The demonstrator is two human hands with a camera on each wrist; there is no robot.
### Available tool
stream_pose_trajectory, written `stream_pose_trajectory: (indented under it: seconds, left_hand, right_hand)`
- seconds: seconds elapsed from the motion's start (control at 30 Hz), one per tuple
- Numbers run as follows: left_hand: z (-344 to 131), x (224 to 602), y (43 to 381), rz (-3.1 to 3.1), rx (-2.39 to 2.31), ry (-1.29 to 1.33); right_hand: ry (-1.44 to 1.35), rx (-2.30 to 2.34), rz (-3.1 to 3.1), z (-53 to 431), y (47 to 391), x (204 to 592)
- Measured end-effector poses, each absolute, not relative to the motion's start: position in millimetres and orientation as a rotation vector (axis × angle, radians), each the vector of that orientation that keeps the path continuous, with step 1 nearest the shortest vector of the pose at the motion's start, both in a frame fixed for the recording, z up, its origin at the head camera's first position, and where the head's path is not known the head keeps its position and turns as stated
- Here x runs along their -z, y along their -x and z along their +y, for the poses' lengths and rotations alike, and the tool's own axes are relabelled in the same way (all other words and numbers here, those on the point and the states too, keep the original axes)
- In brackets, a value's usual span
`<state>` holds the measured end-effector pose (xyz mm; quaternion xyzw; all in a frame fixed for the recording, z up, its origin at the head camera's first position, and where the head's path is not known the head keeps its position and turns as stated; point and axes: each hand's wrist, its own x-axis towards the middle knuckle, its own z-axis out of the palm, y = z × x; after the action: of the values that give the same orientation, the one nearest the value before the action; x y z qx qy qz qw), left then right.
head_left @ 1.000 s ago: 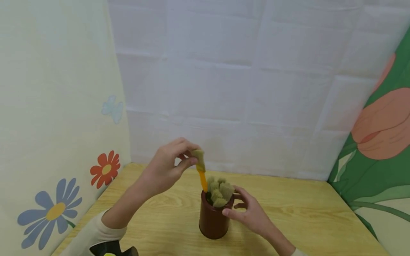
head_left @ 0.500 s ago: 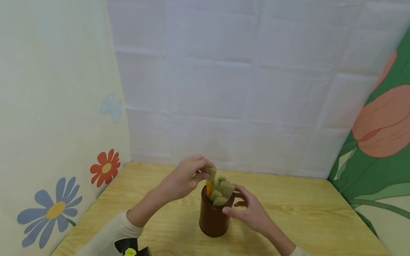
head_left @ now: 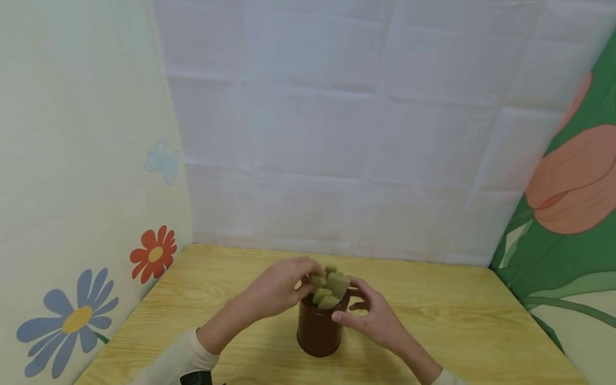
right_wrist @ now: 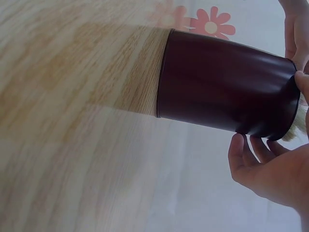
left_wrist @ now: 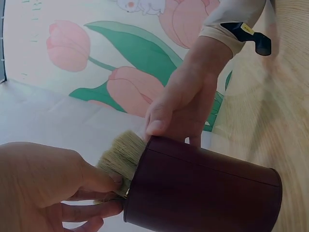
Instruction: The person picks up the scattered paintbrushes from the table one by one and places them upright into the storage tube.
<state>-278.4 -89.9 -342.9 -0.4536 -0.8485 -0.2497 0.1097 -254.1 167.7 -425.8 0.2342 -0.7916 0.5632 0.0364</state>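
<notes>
A dark brown cylindrical brush holder stands upright on the table, with several paintbrushes in it, pale bristles up. My left hand pinches one paintbrush by its bristle end at the left of the rim; its handle is hidden inside the holder. In the left wrist view, the left thumb and fingers sit right at the rim, beside other bristles. My right hand holds the holder near its top right, thumb in front and fingers behind. The right wrist view shows its fingertips against the holder's side.
The wood-grain table extends on both sides of the holder. A white cloth wall rises behind it. Flower-printed panels stand at the left and right. A black strap is on the left wrist.
My left hand has moved down and right, lowering the paintbrush until its orange handle went out of sight in the holder. The right hand has stayed on the holder.
</notes>
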Motion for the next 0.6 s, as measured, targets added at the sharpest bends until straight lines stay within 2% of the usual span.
stream_pose_trajectory:
  seconds: [0.3, 0.47, 0.6]
  left_hand:
    - [-106, 348, 275, -2.520, 0.927, 1.272]
    - [-128, 350, 270, -2.545, 1.015, 1.053]
    - [-146, 359, 272, -2.598, 0.838, 0.839]
  right_hand:
    - [-0.743, -1.723, -2.432, 168, 257, 427]
    - [-0.777, -1.674, -2.501, 178, 258, 427]
    - [-0.781, -1.442, -2.578, 194, 261, 422]
